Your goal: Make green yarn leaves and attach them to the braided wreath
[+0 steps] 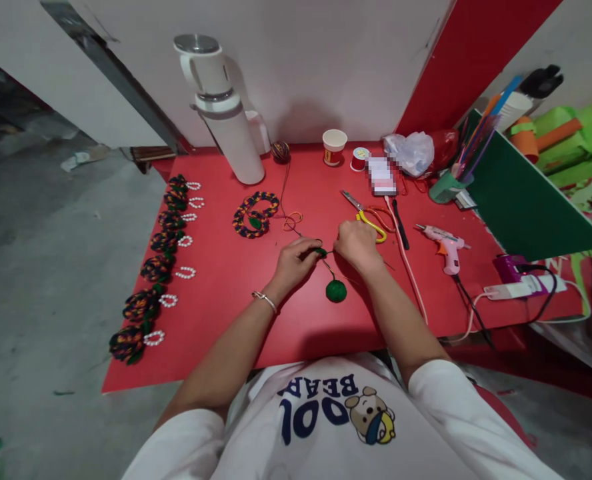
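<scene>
Wrist braceleted, my left hand [296,261] pinches a small green yarn piece [320,253] between thumb and fingers. My right hand [357,244] is closed just beside it. A short dark strand runs from the green piece into its fingers; whether a tool is in them is hidden. A green yarn ball [336,291] lies on the red table below the hands, with a strand leading up to the left hand. Yellow-handled scissors [371,225] lie right behind my right hand. Left of my hands rests a braided multicolour yarn loop [256,215] with a green leaf.
Several yarn flowers with bead loops line the left side of the red table [216,333]. At the back stand a white flask [236,140], multicolour yarn ball [281,152] and paper cup [334,147]. To the right are a pink glue gun [449,248], cables and a power strip [521,288].
</scene>
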`<state>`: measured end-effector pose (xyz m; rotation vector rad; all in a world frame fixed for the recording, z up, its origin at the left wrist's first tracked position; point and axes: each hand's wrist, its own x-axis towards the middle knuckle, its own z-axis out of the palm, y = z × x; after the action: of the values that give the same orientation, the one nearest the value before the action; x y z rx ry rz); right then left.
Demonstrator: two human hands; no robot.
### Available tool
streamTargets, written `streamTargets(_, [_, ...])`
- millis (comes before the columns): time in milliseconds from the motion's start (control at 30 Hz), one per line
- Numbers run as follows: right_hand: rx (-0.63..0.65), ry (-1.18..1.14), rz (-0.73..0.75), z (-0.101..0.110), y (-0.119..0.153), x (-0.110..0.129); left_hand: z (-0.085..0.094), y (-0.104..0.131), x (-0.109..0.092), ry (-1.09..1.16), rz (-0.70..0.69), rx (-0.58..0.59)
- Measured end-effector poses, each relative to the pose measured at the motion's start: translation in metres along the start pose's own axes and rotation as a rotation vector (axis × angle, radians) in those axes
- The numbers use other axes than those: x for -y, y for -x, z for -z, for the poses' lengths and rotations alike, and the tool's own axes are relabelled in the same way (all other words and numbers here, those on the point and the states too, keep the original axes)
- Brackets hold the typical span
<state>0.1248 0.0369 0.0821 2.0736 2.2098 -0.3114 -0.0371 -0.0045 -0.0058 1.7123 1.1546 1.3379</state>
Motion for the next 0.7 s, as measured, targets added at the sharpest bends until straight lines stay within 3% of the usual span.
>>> streamTargets(167, [-0.037,-0.007,0.025,-0.006,-0.006,-0.004,-0.003,-0.004,-0.005,-0.028,0.019,0.046])
streamTargets(267, [-0.025,-0.137,0.003,-0.009,-0.013,-0.015,-0.007,-0.004,-0.011,0.028,0.084,0.081])
streamTargets(333, [-0.007,-0.386,0.026,-0.014,-0.016,-0.022,-0.008,-0.004,-0.012,0.184,0.227,0.040])
streamTargets(433, [0.017,-0.954,0.072,-0.026,-0.016,-0.030,-0.004,-0.005,-0.011,0.506,0.464,-0.039])
streamTargets(500, [0.026,-1.258,0.073,-0.035,-0.012,-0.031,0.003,-0.006,-0.011,0.654,0.533,-0.053])
streamTargets(600, [0.026,-1.465,0.072,-0.045,-0.004,-0.031,0.011,-0.009,-0.012,0.751,0.571,-0.090])
streamTargets(700, [0.029,-1.483,0.093,-0.047,0.002,-0.029,0.014,-0.012,-0.014,0.781,0.613,-0.135])
